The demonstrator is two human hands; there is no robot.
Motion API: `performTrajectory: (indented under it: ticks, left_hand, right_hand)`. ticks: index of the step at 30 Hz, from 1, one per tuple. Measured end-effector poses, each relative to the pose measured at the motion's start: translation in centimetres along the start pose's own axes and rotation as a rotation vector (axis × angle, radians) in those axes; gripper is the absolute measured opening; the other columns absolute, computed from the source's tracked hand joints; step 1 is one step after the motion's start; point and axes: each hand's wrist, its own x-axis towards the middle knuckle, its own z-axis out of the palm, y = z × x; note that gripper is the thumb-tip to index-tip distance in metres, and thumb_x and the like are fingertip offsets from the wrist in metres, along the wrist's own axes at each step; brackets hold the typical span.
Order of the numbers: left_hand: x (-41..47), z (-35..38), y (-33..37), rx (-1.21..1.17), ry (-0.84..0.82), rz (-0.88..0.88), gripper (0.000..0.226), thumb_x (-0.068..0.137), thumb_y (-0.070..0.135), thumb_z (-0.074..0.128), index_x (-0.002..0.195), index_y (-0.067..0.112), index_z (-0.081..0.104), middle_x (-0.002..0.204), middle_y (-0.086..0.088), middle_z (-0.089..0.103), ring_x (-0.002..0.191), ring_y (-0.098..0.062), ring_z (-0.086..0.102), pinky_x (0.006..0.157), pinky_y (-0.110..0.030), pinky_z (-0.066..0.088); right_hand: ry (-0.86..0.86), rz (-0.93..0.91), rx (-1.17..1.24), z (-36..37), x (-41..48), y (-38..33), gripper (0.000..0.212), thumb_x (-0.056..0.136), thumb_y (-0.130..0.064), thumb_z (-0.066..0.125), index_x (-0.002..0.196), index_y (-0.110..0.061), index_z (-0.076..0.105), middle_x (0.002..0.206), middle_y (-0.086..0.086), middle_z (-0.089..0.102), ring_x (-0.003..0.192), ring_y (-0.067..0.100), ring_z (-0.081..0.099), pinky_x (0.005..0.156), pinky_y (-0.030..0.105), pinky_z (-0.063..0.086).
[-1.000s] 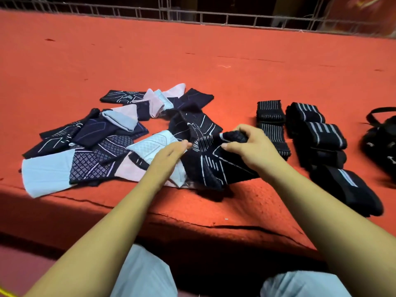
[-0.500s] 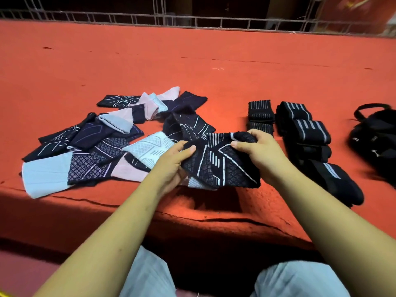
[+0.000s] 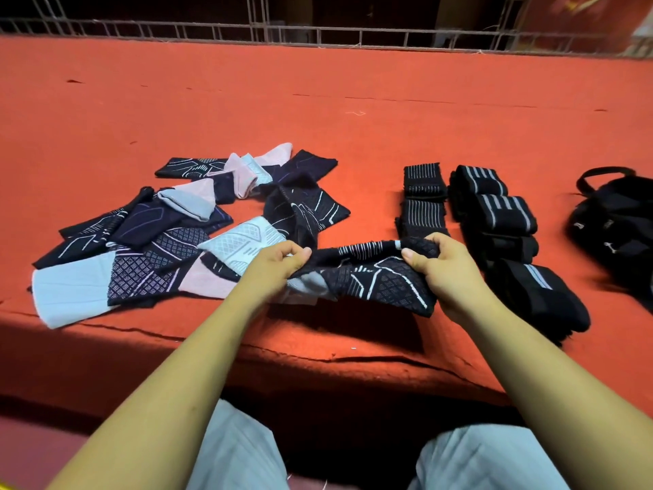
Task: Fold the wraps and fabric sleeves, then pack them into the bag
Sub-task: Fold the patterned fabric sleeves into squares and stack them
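I hold a dark navy fabric sleeve with white line pattern (image 3: pixel 374 277) stretched between both hands just above the red surface's front edge. My left hand (image 3: pixel 279 267) pinches its left end, and my right hand (image 3: pixel 438 267) grips its right end. A loose pile of navy, pink and pale blue sleeves (image 3: pixel 169 235) lies to the left. Folded black wraps with grey stripes (image 3: pixel 501 221) and two folded striped black pieces (image 3: pixel 422 199) sit to the right. The black bag (image 3: pixel 618 228) rests at the far right, partly cut off by the frame.
Everything lies on a red carpeted platform (image 3: pixel 353 111) whose front edge drops off near my knees. A metal railing (image 3: pixel 318 33) runs along the far side. Bare red carpet stretches behind the pile and wraps.
My hands lifted the navy sleeve off the pile, moved apart and pulled it out lengthwise between them. The left hand went from resting on the pile to pinching the sleeve's end.
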Motion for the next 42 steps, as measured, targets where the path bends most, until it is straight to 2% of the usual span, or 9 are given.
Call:
performTrajectory:
  ticks: [4, 8, 12, 16, 21, 27, 33, 37, 42]
  left_hand:
    - [0.1, 0.0, -0.1, 0.008, 0.015, 0.061, 0.023, 0.094, 0.033, 0.066, 0.086, 0.016, 0.051, 0.067, -0.01, 0.05, 0.046, -0.015, 0.034, 0.043, -0.02, 0.025]
    - [-0.4, 2.9, 0.3, 0.014, -0.02, 0.083, 0.028, 0.096, 0.035, 0.062, 0.091, 0.02, 0.038, 0.07, -0.008, 0.047, 0.056, -0.019, 0.045, 0.055, -0.034, 0.044]
    - [-1.9, 4.8, -0.5, 0.225, -0.019, 0.123, 0.039, 0.092, 0.05, 0.061, 0.075, 0.017, 0.048, 0.074, 0.001, 0.051, 0.064, -0.004, 0.047, 0.065, -0.021, 0.039]
    - [-2.8, 5.4, -1.7, 0.312, -0.073, 0.153, 0.039, 0.078, 0.042, 0.08, 0.086, 0.015, 0.054, 0.11, 0.0, 0.048, 0.096, 0.011, 0.044, 0.086, -0.009, 0.035]
    - [-3.2, 6.2, -1.0, 0.401, -0.064, 0.167, 0.028, 0.081, 0.037, 0.079, 0.098, 0.019, 0.065, 0.139, -0.007, 0.037, 0.139, -0.015, 0.028, 0.113, -0.028, 0.026]
    - [-3.9, 7.1, 0.0, 0.584, 0.319, 0.441, 0.012, 0.084, 0.034, 0.07, 0.08, 0.023, 0.067, 0.097, 0.002, 0.049, 0.094, -0.023, 0.047, 0.087, -0.039, 0.04]
    - [-4.4, 8.0, -0.7, 0.592, 0.084, 0.34, 0.047, 0.072, 0.058, 0.076, 0.086, 0.018, 0.057, 0.09, 0.002, 0.048, 0.088, -0.016, 0.049, 0.084, -0.029, 0.042]
    - [-4.6, 8.4, -1.5, 0.613, 0.096, 0.366, 0.029, 0.077, 0.039, 0.08, 0.092, 0.018, 0.066, 0.097, 0.002, 0.046, 0.098, -0.019, 0.05, 0.093, -0.032, 0.043]
    - [-4.9, 8.4, -1.0, 0.654, 0.079, 0.371, 0.01, 0.081, 0.026, 0.071, 0.083, 0.022, 0.062, 0.087, 0.004, 0.055, 0.089, -0.02, 0.054, 0.084, -0.033, 0.044]
  right_hand:
    - [0.036, -0.044, -0.071, -0.2, -0.3, 1.0, 0.015, 0.088, -0.006, 0.069, 0.082, -0.011, 0.057, 0.073, 0.0, 0.057, 0.064, 0.01, 0.051, 0.057, 0.02, 0.043]
    - [0.099, -0.004, -0.041, 0.1, -0.3, 2.6, 0.01, 0.088, -0.01, 0.071, 0.092, -0.009, 0.061, 0.083, 0.002, 0.067, 0.073, 0.012, 0.061, 0.065, 0.026, 0.047]
    - [0.04, 0.15, 0.137, -0.2, -1.3, 4.8, 0.051, 0.073, -0.027, 0.083, 0.109, 0.001, 0.063, 0.096, 0.013, 0.074, 0.086, 0.025, 0.072, 0.071, 0.03, 0.054]
    - [-0.086, 0.28, 0.442, -0.4, -1.9, 4.6, 0.013, 0.084, 0.004, 0.066, 0.096, 0.005, 0.068, 0.086, 0.015, 0.075, 0.073, 0.023, 0.072, 0.068, 0.028, 0.06]
    - [-0.133, 0.237, 0.298, 0.1, -2.9, 4.4, 0.024, 0.091, 0.006, 0.057, 0.111, -0.005, 0.065, 0.101, 0.015, 0.073, 0.091, 0.033, 0.07, 0.081, 0.048, 0.059]
    - [-0.02, 0.143, 0.237, 0.9, -2.4, 3.8, 0.018, 0.095, 0.004, 0.054, 0.101, -0.008, 0.065, 0.099, 0.015, 0.073, 0.088, 0.027, 0.07, 0.093, 0.056, 0.053]
    - [-0.041, 0.199, 0.317, 1.6, -3.2, 3.9, 0.015, 0.098, 0.001, 0.05, 0.103, -0.005, 0.062, 0.097, 0.016, 0.072, 0.085, 0.028, 0.07, 0.082, 0.055, 0.057]
    - [-0.064, 0.219, 0.343, 1.3, -3.6, 4.2, 0.017, 0.099, 0.002, 0.048, 0.105, -0.005, 0.062, 0.093, 0.012, 0.072, 0.078, 0.021, 0.071, 0.068, 0.041, 0.062]
    - [-0.063, 0.224, 0.35, 0.7, -4.0, 4.2, 0.019, 0.098, 0.002, 0.049, 0.095, -0.009, 0.063, 0.09, 0.01, 0.073, 0.08, 0.022, 0.071, 0.075, 0.045, 0.061]
